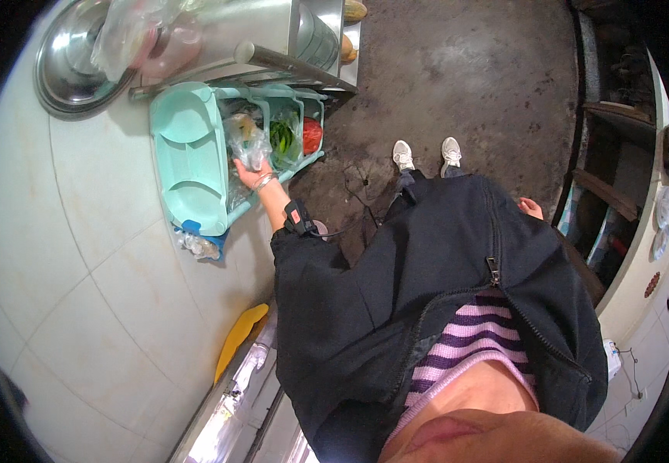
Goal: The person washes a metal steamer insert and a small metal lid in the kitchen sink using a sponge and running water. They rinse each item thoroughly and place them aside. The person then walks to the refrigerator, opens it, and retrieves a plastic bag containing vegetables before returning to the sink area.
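My left hand (254, 176), with a metal bangle at the wrist, reaches into a mint-green plastic tiered rack (191, 151). Its fingers are on the end of a clear plastic bag (249, 143) on an upper tier; the bag's contents are hard to make out. Just beyond that bag, a bag of green vegetables (283, 138) sits on a lower tier, and a red plastic bag (312, 136) lies lower still. Hanging at my other side, my right hand (531, 208) is partly hidden by the black jacket (381, 278). No object shows in it.
A stainless steel table (253, 26) stands beyond the rack, with a metal lid (71, 55) against the tiled wall (39, 254). A blue holder (201, 238) with plastic bags is on the rack's near side. Dark shelving (612, 156) runs along the right. A cable (363, 202) trails below my left arm.
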`<state>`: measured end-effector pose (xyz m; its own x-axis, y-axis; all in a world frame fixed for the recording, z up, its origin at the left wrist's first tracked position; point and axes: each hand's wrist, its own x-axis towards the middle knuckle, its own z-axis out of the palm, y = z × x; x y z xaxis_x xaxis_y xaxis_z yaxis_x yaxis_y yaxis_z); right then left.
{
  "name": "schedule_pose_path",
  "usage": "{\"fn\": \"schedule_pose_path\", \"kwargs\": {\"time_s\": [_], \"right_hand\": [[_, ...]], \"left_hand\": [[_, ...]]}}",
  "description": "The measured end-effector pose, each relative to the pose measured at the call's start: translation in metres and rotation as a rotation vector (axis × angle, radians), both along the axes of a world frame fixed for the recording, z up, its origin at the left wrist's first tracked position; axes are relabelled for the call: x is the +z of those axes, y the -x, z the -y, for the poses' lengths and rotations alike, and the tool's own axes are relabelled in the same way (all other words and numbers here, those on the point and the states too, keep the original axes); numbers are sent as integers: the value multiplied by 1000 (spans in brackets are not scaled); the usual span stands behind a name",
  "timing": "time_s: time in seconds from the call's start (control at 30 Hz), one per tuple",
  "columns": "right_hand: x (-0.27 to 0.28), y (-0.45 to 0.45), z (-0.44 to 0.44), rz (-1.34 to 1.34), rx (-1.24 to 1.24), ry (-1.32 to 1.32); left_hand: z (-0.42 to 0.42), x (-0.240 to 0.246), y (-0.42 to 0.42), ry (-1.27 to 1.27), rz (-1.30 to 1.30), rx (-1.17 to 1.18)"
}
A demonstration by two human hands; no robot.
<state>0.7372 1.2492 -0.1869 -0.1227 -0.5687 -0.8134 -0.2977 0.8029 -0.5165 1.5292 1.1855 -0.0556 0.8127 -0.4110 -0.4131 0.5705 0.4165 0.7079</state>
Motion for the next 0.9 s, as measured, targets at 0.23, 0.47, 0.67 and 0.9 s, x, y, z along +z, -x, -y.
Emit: {"fn": "schedule_pose_path", "kwargs": {"time_s": [0.23, 0.47, 0.67, 0.9], "right_hand": [[-1, 1, 5, 45, 55, -15], [-10, -13, 23, 90, 5, -22], [-45, -14, 32, 151, 13, 15], [-21, -43, 53, 184, -135, -29]], "left_hand": [[17, 29, -5, 130, -41, -246], [5, 92, 26, -17, -68, -274], [3, 224, 10, -110, 83, -284], [48, 303, -54, -271, 280, -231]]}}
